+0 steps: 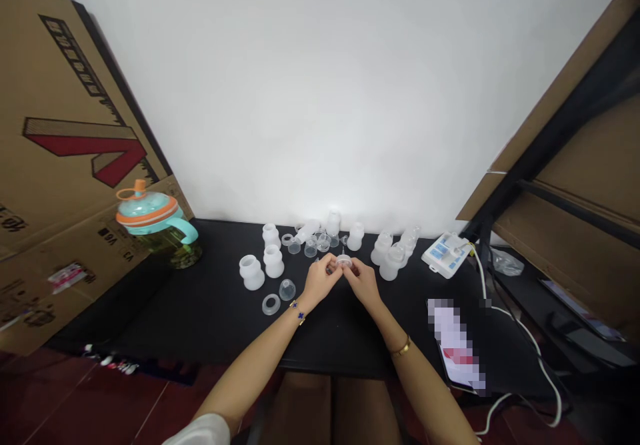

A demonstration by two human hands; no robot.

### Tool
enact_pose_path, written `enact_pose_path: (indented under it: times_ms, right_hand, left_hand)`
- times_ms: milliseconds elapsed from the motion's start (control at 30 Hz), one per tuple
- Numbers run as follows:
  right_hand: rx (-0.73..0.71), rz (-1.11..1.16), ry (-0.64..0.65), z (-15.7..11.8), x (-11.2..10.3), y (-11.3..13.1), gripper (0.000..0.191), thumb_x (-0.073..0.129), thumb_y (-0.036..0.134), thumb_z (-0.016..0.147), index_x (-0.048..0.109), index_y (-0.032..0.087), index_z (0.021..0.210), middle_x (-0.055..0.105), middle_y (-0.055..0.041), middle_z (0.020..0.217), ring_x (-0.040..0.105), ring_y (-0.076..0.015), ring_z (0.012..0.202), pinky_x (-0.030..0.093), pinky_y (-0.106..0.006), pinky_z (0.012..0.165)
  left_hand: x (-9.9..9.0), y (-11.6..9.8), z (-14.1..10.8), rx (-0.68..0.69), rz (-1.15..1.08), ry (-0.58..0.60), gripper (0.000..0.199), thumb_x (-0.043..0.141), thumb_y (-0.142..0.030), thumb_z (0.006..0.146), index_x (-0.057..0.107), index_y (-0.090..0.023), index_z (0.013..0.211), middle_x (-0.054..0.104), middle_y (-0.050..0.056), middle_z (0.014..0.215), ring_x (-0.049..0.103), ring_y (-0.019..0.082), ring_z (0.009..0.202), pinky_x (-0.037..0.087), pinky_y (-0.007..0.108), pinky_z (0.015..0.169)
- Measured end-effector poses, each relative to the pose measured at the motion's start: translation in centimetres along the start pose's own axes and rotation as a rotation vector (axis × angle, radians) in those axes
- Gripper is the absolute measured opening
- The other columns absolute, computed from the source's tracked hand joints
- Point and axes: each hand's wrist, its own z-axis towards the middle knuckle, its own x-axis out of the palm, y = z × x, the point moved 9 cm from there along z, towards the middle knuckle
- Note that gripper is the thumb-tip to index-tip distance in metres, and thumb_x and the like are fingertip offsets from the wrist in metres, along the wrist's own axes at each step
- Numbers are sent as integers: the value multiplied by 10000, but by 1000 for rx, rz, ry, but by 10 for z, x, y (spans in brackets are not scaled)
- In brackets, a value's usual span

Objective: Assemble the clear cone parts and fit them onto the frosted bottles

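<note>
Above the black table, both hands meet around a small clear ring-shaped piece with a thin tip pointing up (343,259). My left hand (321,278) pinches its left side, and my right hand (363,281) grips its right side. Left of my hands lie a clear dome cap (287,289) and a translucent ring (271,304). White wavy bottles (251,272) stand open at the left. Behind my hands are several clear caps (311,247) and a white bottle (355,236). Several bottles with clear tops (393,261) stand to the right.
A teal and orange jug (170,225) stands at the left beside a cardboard box (65,165). On the right are a white box-like device (447,255) with a cable (530,331) and a phone (456,345). A white wall (320,98) rises behind the black table (210,318).
</note>
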Motion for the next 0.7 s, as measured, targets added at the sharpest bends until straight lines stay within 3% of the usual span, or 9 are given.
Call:
enact_pose_path:
  times_ms: [700]
  right_hand:
    - [2,-6,-14,1,-2,1,304,549,418,878,612,198,678,541,33,593,470,-138,560,329,-250,547]
  left_hand:
    - [-1,1,0,-9,47,-6,189,590,-363,864,559,-209,758,588,-40,655,563,127,615,394,222,599]
